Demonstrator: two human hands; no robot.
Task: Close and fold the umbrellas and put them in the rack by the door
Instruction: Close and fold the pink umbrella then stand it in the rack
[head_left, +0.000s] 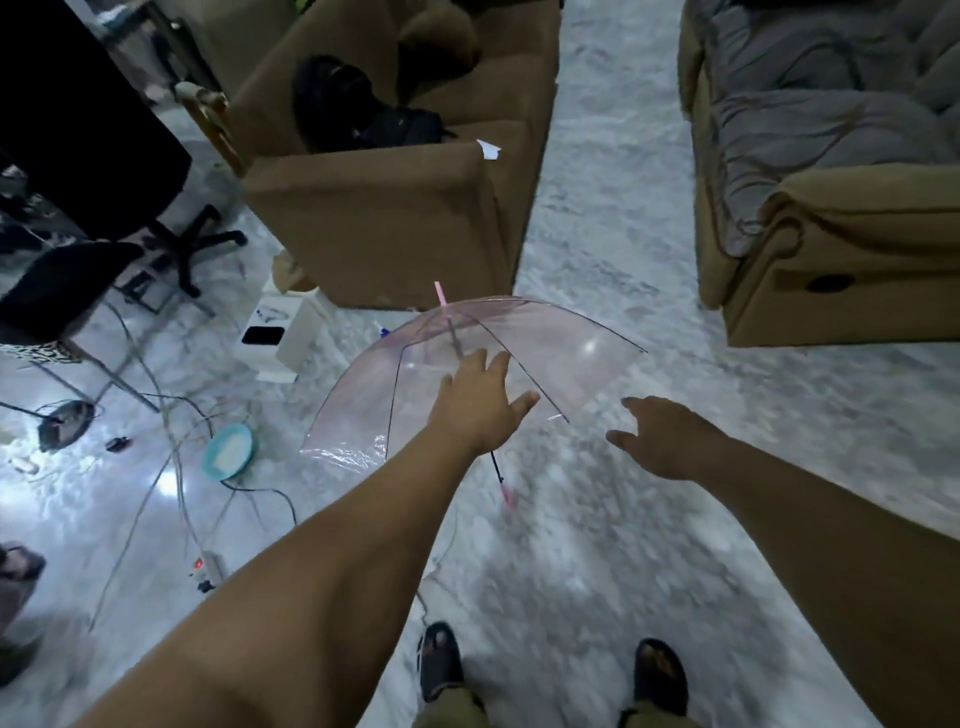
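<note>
Open on the pale marble floor (597, 234): a clear, pink-tinted umbrella (550, 343), canopy spread, pink tip pointing toward the brown armchair (395, 208), pink handle (508, 493) low near the feet. Stretched over the canopy: the left hand (480, 402), fingers straight and spread, holding nothing; touching the plastic or just above it, hard to say through the blur. Just right of the canopy's edge: the right hand (662, 436), fingers loosely extended, empty, apart from the umbrella. Off to the left: loose cables (171, 447), a teal disc (228, 451), a black office chair (93, 140). At right: a second sofa with a grey blanket (810, 114).
</note>
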